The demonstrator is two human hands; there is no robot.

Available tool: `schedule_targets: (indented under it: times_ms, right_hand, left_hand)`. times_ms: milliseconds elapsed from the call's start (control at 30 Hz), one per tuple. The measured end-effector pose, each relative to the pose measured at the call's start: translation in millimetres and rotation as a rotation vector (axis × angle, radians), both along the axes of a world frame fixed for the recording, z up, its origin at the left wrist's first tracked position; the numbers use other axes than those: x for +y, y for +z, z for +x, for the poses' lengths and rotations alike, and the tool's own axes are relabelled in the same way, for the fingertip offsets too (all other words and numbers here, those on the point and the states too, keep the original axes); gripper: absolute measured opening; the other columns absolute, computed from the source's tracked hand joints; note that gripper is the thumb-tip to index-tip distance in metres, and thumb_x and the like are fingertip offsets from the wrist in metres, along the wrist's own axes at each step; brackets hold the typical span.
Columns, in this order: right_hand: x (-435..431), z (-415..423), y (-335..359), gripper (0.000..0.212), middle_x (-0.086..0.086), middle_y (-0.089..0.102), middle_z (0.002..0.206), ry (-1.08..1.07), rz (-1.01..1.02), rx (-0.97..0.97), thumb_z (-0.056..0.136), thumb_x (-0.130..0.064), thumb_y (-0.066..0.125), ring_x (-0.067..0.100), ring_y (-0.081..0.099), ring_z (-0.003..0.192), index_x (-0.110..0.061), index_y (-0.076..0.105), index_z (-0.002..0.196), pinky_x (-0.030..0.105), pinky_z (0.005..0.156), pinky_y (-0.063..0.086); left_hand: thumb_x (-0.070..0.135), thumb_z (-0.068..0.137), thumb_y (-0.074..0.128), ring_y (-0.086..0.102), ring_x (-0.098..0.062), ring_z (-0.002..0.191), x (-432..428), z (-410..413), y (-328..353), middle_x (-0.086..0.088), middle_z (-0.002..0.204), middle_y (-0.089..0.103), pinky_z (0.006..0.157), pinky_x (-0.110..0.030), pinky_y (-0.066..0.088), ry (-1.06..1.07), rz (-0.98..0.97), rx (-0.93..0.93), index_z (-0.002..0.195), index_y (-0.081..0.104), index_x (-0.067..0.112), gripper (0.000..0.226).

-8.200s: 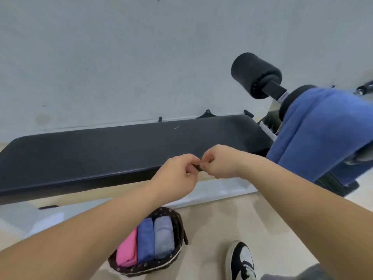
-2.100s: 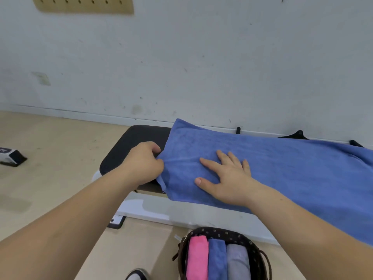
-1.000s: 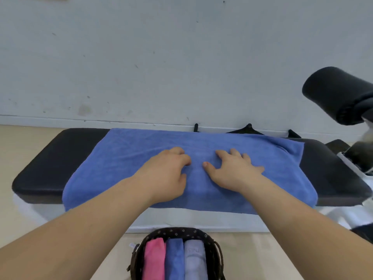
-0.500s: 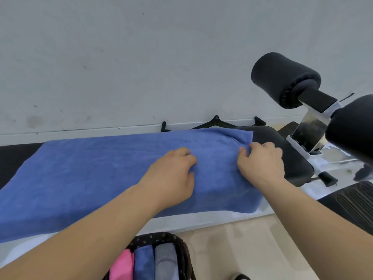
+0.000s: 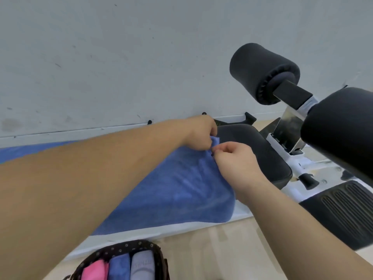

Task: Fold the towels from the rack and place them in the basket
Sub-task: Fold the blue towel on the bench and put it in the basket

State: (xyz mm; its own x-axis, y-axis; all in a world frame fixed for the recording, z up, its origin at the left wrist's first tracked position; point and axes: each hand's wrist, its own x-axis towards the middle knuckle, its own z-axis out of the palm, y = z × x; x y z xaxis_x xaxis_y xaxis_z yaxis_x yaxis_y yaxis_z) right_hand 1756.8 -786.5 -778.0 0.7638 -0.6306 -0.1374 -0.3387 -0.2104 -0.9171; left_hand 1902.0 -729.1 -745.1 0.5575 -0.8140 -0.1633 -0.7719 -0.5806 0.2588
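Work is centred on the right end of the black padded worktop (image 5: 260, 156), where a blue terry-cloth towel (image 5: 177, 190) lies spread along its length, its near edge hanging over the front. The left grip (image 5: 198, 134) reaches across from the left and pinches the towel's far right corner, lifting a small peak of cloth off the pad. The right grip (image 5: 236, 160) sits just on the near side of it, thumb and forefinger nipped on the same short edge, so that the two almost touch. I judge that both are taking this end in order to carry it over to the left and halve the towel. A hold at two spots would keep the edge straight as it travels. Spreading the towel on the flat pad seems to serve the same purpose, giving a firm surface to crease against.

The towel looks soft and thick, mostly smooth, with shallow wrinkles running towards the pinched corner. Much of its left part is hidden behind the left forearm.

On the floor just near the worktop stands a dark woven basket with pale dots (image 5: 121, 246). It holds, side by side, a pink folded towel (image 5: 93, 271), a blue folded towel (image 5: 119, 268) and a grey folded towel (image 5: 142, 267). Room for a fourth looks tight, though part of the basket is out of sight.
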Motion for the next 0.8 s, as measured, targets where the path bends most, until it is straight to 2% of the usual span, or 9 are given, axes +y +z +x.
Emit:
schedule_targets:
  times_ms: [100,167,267,400,467,567,667,733,800]
  right_hand:
    - [1,0,1,0.018,0.010,0.041,0.076,0.030,0.221,0.078,0.072,-0.010,0.049,0.032,0.033,0.073,0.005,0.047,0.082,0.045,0.067,0.027]
    - [-1,1,3,0.014,0.017,0.060,0.078,0.099,0.354,0.154,0.075,-0.012,0.059,0.031,0.060,0.073,-0.001,0.061,0.083,0.043,0.070,0.049]
    - [-4,-7,15,0.021,0.009,0.081,0.098,0.207,0.504,0.175,0.093,-0.021,0.067,0.028,0.078,0.093,-0.010,0.076,0.108,0.041,0.084,0.061]
    - [-15,-20,24,0.037,0.006,0.080,0.104,0.272,0.506,0.126,0.092,-0.045,0.064,0.027,0.076,0.098,-0.016,0.077,0.112,0.041,0.087,0.056]
    - [-22,-26,23,0.037,0.013,0.073,0.095,0.273,0.526,0.124,0.084,-0.046,0.065,0.029,0.068,0.085,-0.016,0.074,0.103,0.039,0.078,0.050]
    - [-29,-34,16,0.023,0.011,0.052,0.086,0.184,0.412,0.127,0.078,-0.038,0.066,0.025,0.048,0.077,-0.022,0.062,0.093,0.035,0.067,0.040]
    - [-34,-41,7,0.025,0.010,0.053,0.080,0.090,0.170,0.104,0.095,-0.028,0.062,0.024,0.048,0.069,-0.005,0.054,0.087,0.031,0.055,0.047]
    - [-36,-45,-2,0.032,0.011,0.063,0.080,0.030,-0.009,0.122,0.098,-0.030,0.062,0.026,0.059,0.070,0.002,0.057,0.093,0.038,0.058,0.058]
    - [-40,-50,-9,0.020,0.007,0.070,0.083,-0.010,-0.154,0.143,0.095,-0.031,0.066,0.028,0.067,0.076,-0.011,0.062,0.093,0.047,0.072,0.063]
  left_hand:
    - [0.009,0.094,0.052,0.054,-0.026,0.078,6,7,13,-0.013,0.095,0.070,0.066,-0.032,0.044,0.057,-0.028,-0.109,0.092,0.069,0.010,0.017]
    - [0.014,0.095,0.054,0.056,-0.027,0.079,13,8,24,-0.005,0.090,0.060,0.064,-0.032,0.046,0.116,-0.206,-0.125,0.083,0.066,0.015,0.017]
    - [0.024,0.097,0.054,0.062,-0.025,0.089,24,6,37,0.001,0.105,0.062,0.078,-0.039,0.056,0.231,-0.369,-0.203,0.100,0.072,0.022,0.018]
    - [0.022,0.097,0.048,0.073,-0.027,0.077,24,3,34,-0.004,0.088,0.072,0.076,-0.044,0.062,0.384,-0.538,0.047,0.102,0.065,0.018,0.018]
    - [0.020,0.095,0.045,0.076,-0.031,0.071,19,1,30,-0.009,0.085,0.073,0.071,-0.046,0.064,0.446,-0.599,0.190,0.098,0.060,0.015,0.017]
    - [0.021,0.094,0.044,0.076,-0.036,0.078,9,1,21,-0.013,0.089,0.074,0.070,-0.050,0.064,0.479,-0.626,0.296,0.097,0.059,0.015,0.017]
    - [0.029,0.091,0.047,0.076,-0.037,0.084,-4,4,9,-0.013,0.093,0.075,0.074,-0.054,0.063,0.493,-0.645,0.346,0.099,0.060,0.018,0.019]
    - [0.030,0.091,0.055,0.072,-0.031,0.096,-10,1,1,-0.008,0.107,0.072,0.087,-0.048,0.061,0.475,-0.623,0.352,0.115,0.059,0.021,0.026]
    - [0.019,0.094,0.060,0.066,-0.028,0.106,-9,-9,-6,-0.007,0.120,0.065,0.094,-0.040,0.057,0.411,-0.527,0.311,0.137,0.051,0.016,0.045]
